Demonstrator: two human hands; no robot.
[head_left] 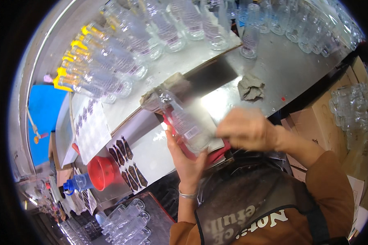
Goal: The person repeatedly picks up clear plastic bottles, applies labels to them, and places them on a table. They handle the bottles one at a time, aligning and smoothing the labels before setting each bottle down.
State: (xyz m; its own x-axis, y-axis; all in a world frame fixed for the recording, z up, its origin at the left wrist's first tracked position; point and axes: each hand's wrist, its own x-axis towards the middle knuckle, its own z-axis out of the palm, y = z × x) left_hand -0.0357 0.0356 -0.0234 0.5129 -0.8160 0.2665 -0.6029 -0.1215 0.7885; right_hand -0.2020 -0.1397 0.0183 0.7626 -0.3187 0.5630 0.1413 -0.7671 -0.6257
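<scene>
My left hand grips the base end of a clear glass bottle with a printed label. The bottle lies tilted, its neck against a grey-beige cloth bundle on a ledge's edge. Red material shows beneath it. Just right of the bottle's base, my right hand is curled closed and smeared by motion; what it holds, if anything, cannot be made out. Beyond that hand, a crumpled grey cloth lies on the metal tabletop.
Rows of clear bottles, some with yellow pieces, fill the raised white ledge. More bottles stand back right. Dark tie-shaped labels, a red cup and a blue-capped bottle are at left. A cardboard box with glassware stands right.
</scene>
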